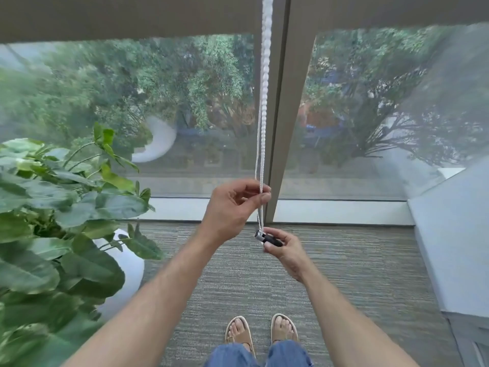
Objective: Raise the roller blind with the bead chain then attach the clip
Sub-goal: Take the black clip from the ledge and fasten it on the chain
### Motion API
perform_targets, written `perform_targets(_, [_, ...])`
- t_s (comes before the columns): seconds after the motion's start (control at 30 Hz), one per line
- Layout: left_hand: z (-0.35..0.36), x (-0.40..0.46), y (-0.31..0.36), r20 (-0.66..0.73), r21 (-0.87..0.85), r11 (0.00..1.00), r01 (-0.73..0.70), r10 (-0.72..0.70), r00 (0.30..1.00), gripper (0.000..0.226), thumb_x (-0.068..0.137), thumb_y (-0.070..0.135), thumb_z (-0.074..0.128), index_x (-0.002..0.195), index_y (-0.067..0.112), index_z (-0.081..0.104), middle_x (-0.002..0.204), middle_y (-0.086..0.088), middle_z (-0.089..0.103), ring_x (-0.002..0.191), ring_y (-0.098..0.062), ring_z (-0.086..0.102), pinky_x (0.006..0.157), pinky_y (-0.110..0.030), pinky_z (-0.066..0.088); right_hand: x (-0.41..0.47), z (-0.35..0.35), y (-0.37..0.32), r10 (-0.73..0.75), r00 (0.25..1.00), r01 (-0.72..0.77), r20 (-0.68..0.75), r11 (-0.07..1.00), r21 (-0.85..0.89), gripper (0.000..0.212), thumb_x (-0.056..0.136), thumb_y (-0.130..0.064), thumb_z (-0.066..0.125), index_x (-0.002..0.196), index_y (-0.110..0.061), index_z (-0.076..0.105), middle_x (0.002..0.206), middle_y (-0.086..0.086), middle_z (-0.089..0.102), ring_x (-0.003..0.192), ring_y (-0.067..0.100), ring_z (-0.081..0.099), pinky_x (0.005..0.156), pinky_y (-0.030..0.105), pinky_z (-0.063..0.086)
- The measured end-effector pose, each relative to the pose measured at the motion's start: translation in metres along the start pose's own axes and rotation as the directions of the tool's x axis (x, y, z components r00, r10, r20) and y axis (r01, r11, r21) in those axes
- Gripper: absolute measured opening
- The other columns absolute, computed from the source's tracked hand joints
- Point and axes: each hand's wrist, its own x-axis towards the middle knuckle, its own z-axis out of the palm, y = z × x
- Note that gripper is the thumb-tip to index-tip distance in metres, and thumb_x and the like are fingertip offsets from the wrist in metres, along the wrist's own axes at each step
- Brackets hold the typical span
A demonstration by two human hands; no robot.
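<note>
A white bead chain (264, 102) hangs down in front of the grey window mullion (277, 128). My left hand (232, 205) pinches both strands of the chain between thumb and fingertips, about level with the window sill. Just below it, my right hand (284, 249) holds a small black clip (270, 239) with a silver end, and that end touches the bottom loop of the chain. The grey-brown roller blind (132, 17) is raised, its lower edge running across the top of the view. Glass shows beneath it.
A large leafy plant (53, 221) in a white pot (129, 282) stands close on the left. A pale wall (455, 247) closes the right side. Grey carpet (344, 274) lies underfoot, with my sandalled feet near the bottom. A white sill (344, 211) runs below the window.
</note>
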Motion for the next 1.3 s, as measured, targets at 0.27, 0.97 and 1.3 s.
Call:
perform_targets(0.27, [0.012, -0.002, -0.066, -0.004, -0.05, 0.999, 0.01, -0.01, 1.0, 0.018, 0.079, 0.017, 0.077, 0.087, 0.033, 0.076, 0.084, 0.004, 0.076, 0.081, -0.019, 0.069, 0.081, -0.035, 0.059, 0.053, -0.027, 0.054, 0.034, 0.999, -0.039, -0.036, 0.989, -0.144, 0.042, 0.081, 0.02, 0.061, 0.1, -0.016, 0.072, 0.106, 0.01, 0.07, 0.093, 0.021, 0.064, 0.089, 0.034, 0.053])
perform_targets(0.97, [0.034, -0.018, -0.176, 0.01, 0.005, 0.999, -0.045, 0.045, 0.999, 0.011, 0.08, 0.033, 0.077, 0.091, 0.035, 0.076, 0.087, 0.004, 0.077, 0.081, -0.02, 0.072, 0.081, -0.046, 0.059, 0.163, -0.056, 0.157, -0.09, 0.957, -0.09, -0.276, 0.812, -0.577, 0.036, 0.088, 0.003, 0.063, 0.111, -0.021, 0.051, 0.107, -0.001, 0.061, 0.096, 0.014, 0.062, 0.077, 0.026, 0.05])
perform_targets(1.3, [0.039, -0.021, -0.187, 0.008, 0.014, 1.0, -0.025, 0.025, 1.0, 0.011, 0.08, 0.025, 0.076, 0.089, 0.032, 0.076, 0.086, 0.004, 0.077, 0.081, -0.023, 0.072, 0.082, -0.046, 0.059, 0.175, -0.058, 0.159, -0.161, 0.94, -0.111, -0.301, 0.69, -0.715, 0.023, 0.089, -0.005, 0.065, 0.096, -0.023, 0.052, 0.095, -0.006, 0.06, 0.083, 0.009, 0.057, 0.065, 0.018, 0.039])
